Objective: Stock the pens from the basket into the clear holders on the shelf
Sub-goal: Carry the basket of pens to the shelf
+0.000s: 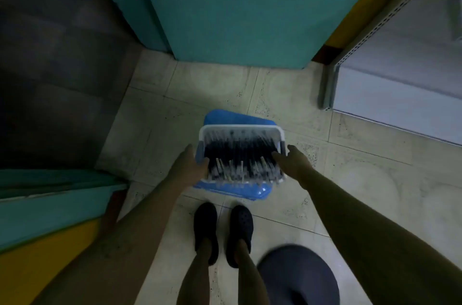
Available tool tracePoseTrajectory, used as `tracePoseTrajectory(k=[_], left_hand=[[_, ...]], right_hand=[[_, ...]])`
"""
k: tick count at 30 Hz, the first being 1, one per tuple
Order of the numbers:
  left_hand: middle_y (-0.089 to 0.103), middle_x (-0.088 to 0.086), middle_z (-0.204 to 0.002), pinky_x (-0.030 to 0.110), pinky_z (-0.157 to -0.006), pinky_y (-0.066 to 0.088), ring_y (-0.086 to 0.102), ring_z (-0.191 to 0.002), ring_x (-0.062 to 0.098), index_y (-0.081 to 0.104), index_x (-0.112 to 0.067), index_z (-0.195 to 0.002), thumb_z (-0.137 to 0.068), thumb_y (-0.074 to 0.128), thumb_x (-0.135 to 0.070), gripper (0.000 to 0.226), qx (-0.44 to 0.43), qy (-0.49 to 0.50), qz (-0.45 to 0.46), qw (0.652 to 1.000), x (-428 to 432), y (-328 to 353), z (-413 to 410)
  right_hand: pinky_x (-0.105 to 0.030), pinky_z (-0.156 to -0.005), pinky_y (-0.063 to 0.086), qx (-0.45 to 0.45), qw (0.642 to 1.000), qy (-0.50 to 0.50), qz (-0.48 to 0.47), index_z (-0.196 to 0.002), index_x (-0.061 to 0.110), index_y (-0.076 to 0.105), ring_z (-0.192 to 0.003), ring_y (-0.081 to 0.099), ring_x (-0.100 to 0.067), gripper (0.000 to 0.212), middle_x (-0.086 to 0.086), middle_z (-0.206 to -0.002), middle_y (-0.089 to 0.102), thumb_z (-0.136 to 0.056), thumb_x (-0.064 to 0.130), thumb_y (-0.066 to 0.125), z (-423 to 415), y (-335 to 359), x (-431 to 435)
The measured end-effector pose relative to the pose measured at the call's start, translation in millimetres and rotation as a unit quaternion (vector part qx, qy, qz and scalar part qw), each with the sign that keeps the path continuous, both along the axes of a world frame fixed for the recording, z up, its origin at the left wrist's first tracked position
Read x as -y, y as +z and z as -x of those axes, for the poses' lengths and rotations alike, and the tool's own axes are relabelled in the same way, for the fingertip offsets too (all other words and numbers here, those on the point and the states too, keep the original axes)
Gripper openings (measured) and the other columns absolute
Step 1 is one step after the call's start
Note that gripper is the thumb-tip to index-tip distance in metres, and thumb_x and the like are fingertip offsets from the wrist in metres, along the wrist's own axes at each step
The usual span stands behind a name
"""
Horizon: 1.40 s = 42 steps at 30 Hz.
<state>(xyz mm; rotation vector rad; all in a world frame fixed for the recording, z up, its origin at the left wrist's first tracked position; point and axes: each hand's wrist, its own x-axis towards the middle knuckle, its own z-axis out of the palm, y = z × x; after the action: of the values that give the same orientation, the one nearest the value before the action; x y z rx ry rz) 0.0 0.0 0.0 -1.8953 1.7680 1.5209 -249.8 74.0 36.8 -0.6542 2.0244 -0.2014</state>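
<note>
Basket (pixel 242 127): white rim. Base (pixel 225 117) beneath it: blue. Pens (pixel 240 152): black. Floor tiles (pixel 375 192): pale, dark-speckled. Wall (pixel 237 4): teal. Clogs (pixel 241 224): black.

a pale tiled floor (pixel 375 192) is seen, speckled with dark marks. a blue stool (pixel 235 118) is set on it, just ahead of two black clogs (pixel 205 224). a teal wall (pixel 237 9) is seen beyond. a grey round seat (pixel 297 277) is placed near the clogs, to the right.

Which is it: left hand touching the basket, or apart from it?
Touching. Head view: the left hand wraps its fingers over the left rim of the basket, no gap.
</note>
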Motion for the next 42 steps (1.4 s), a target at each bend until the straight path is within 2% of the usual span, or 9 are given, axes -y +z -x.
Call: tracePoseTrajectory(k=[3, 6, 12, 17, 20, 26, 29, 34, 42], left_hand=[[0.034, 0.009, -0.152, 0.036, -0.1, 0.039, 0.044, -0.13, 0.028, 0.02, -0.009, -0.151, -0.099, 0.049, -0.039, 0.068, -0.012, 0.055, -0.042, 0.998, 8, -17, 5], [0.056, 0.01, -0.127, 0.035, -0.084, 0.046, 0.057, -0.104, 0.026, 0.044, -0.009, -0.139, -0.098, 0.051, -0.036, 0.05, -0.028, 0.095, -0.048, 0.994, 11, -31, 9], [0.058, 0.014, -0.123, 0.03, -0.078, 0.043, 0.058, -0.101, 0.027, 0.051, -0.005, -0.132, -0.095, 0.057, -0.032, 0.047, -0.032, 0.142, -0.081, 0.986, 19, -30, 14], [0.063, 0.015, -0.109, 0.049, -0.092, 0.052, 0.063, -0.096, 0.032, 0.057, -0.008, -0.12, -0.093, 0.06, -0.027, 0.033, -0.071, 0.192, -0.077, 0.976, 27, 10, 11], [0.06, 0.015, -0.096, 0.043, -0.08, 0.05, 0.061, -0.085, 0.029, 0.057, -0.014, -0.1, -0.094, 0.059, -0.025, 0.012, -0.092, 0.196, -0.038, 0.976, 44, 54, 12], [0.062, 0.014, -0.079, 0.031, -0.066, 0.043, 0.062, -0.077, 0.026, 0.058, -0.01, -0.076, -0.087, 0.06, -0.023, 0.017, -0.11, 0.203, 0.066, 0.971, 100, 185, 15], [0.061, 0.018, -0.073, 0.031, -0.062, 0.037, 0.059, -0.071, 0.028, 0.061, -0.007, -0.07, -0.086, 0.06, -0.022, 0.022, -0.129, 0.194, 0.141, 0.962, 127, 259, 8], [0.045, 0.012, -0.056, 0.028, -0.053, 0.022, 0.04, -0.054, 0.018, 0.055, -0.008, -0.056, -0.078, 0.062, -0.005, 0.024, -0.151, 0.194, 0.243, 0.939, 151, 386, -26], [0.061, 0.018, -0.062, 0.031, -0.058, 0.044, 0.062, -0.06, 0.026, 0.065, -0.004, -0.064, -0.061, 0.065, -0.013, 0.009, -0.189, 0.207, 0.334, 0.9, 152, 526, -101]], right_hand=[[-0.027, -0.067, 0.046, 0.016, 0.999, -0.05, -0.011, -0.125, 0.0, 0.053, -0.087, 0.058, -0.021, 0.041, -0.009, -0.097, 0.06, -0.099, 0.031, 0.051, 4, -22, 6], [-0.034, -0.078, 0.051, 0.034, 0.996, -0.082, -0.019, -0.114, 0.001, 0.06, -0.086, 0.064, -0.023, 0.038, -0.01, -0.093, 0.067, -0.097, 0.033, 0.052, 7, -38, 6], [-0.038, -0.08, 0.053, 0.116, 0.977, -0.178, -0.021, -0.106, 0.003, 0.061, -0.092, 0.065, -0.028, 0.029, -0.016, -0.1, 0.068, -0.095, 0.029, 0.058, 14, -30, 9], [-0.035, -0.074, 0.052, 0.117, 0.976, -0.184, -0.002, -0.106, 0.0, 0.06, -0.09, 0.064, -0.027, 0.03, -0.017, -0.101, 0.067, -0.096, 0.028, 0.056, 15, 17, 17], [-0.033, -0.068, 0.05, 0.113, 0.98, -0.165, 0.02, -0.102, 0.0, 0.062, -0.089, 0.064, -0.028, 0.034, -0.017, -0.098, 0.067, -0.098, 0.032, 0.053, 17, 62, 32], [-0.028, -0.057, 0.047, 0.051, 0.989, -0.097, 0.098, -0.091, -0.003, 0.062, -0.074, 0.062, -0.024, 0.035, -0.017, -0.088, 0.065, -0.098, 0.03, 0.053, 19, 196, 91], [-0.038, -0.069, 0.055, -0.016, 0.988, -0.028, 0.153, -0.095, -0.008, 0.064, -0.081, 0.065, -0.034, 0.046, -0.023, -0.092, 0.065, -0.098, 0.037, 0.052, 16, 265, 122], [-0.021, -0.044, 0.036, -0.094, 0.955, -0.025, 0.28, -0.057, 0.008, 0.054, -0.049, 0.048, -0.016, 0.055, -0.006, -0.055, 0.052, -0.102, 0.037, 0.043, -4, 377, 155], [-0.026, -0.05, 0.038, -0.059, 0.906, -0.002, 0.419, -0.07, -0.002, 0.063, -0.048, 0.048, -0.02, 0.042, -0.011, -0.059, 0.057, -0.096, 0.031, 0.059, -53, 508, 177]])
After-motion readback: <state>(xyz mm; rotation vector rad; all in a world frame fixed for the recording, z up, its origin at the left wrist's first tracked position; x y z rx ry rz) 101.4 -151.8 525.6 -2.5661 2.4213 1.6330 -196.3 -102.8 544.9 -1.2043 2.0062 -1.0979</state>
